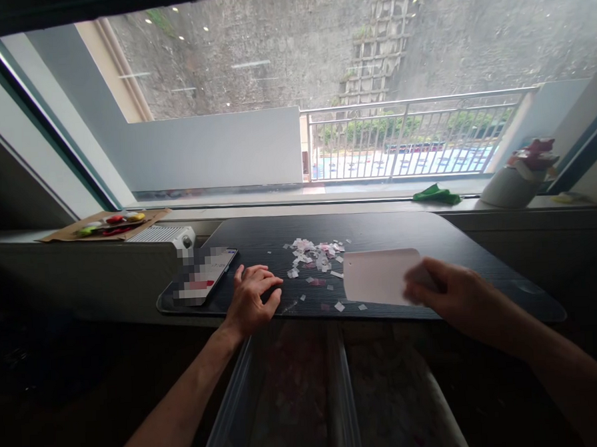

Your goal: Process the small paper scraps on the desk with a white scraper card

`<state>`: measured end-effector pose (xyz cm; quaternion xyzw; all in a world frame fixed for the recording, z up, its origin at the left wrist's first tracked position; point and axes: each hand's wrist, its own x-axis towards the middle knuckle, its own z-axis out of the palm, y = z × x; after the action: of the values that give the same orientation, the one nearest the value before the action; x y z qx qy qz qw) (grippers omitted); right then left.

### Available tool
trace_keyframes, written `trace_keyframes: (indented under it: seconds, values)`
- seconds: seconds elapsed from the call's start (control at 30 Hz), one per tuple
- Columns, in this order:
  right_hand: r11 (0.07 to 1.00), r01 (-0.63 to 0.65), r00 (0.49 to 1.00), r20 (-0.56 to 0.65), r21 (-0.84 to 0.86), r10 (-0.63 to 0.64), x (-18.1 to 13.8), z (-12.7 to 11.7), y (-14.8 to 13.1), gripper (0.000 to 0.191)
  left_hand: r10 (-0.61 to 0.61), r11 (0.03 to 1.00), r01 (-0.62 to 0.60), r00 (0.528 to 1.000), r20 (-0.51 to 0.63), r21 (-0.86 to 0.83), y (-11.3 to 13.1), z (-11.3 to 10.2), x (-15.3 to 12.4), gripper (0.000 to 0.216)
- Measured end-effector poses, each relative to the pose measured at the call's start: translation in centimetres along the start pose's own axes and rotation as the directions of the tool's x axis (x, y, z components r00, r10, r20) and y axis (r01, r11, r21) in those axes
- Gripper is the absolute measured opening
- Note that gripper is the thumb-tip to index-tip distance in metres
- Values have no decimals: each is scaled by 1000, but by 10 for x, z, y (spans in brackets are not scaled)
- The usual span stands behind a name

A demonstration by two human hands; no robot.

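Observation:
A loose heap of small white and pinkish paper-like scraps [310, 253] lies mid-table, with several stray bits scattered nearer the front edge. My right hand [449, 285] is closed on the right side of a flat, pale pinkish card [381, 276] with rounded corners. The card's left edge comes close to the scraps, and the fingers gripping it are slightly blurred. To the left of the heap, my left hand [252, 294] rests on the dark table [259, 235], palm down, fingers apart and a little bent, with nothing in it.
A phone [204, 276] lies at the table's left end. Behind it are a white ribbed box [162, 236] and cardboard [66, 229] bearing colourful items. On the windowsill sit a green cloth [436, 193] and a grey container [509, 184]. Clear-sided bins [337, 381] stand below the front edge.

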<state>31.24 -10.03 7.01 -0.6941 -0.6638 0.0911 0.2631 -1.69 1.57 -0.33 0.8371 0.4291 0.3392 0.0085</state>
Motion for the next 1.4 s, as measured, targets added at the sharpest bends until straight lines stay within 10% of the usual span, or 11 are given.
trace_keyframes:
  seconds: [0.6, 1.03, 1.4]
  values:
    - [997, -52, 998, -23, -54, 51, -14, -13, 10, 23, 13, 1000, -13, 1000, 4, 9, 0, -1, 0, 21]
    - [839, -298, 953, 90, 455, 290, 10, 13, 80, 23, 34, 999, -34, 999, -6, 22, -3, -1, 0, 23]
    - [785, -305, 951, 124, 539, 284, 4, 5, 64, 24, 43, 998, -43, 999, -5, 35, -4, 0, 0, 23]
